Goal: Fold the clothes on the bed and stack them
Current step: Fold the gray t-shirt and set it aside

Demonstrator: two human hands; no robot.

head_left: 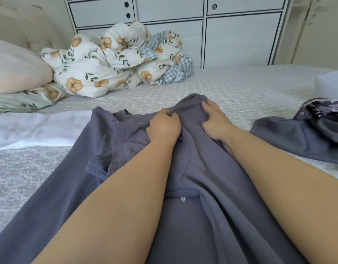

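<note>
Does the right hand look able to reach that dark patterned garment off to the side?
Probably yes. The patterned garment lies on the right side of the bed, with nothing between it and the right hand. But that hand grips the grey garment along with the left hand, so it would need to let go first.

Both forearms reach forward; left hand [163,126] and right hand [214,121] curled, gripping.
</note>
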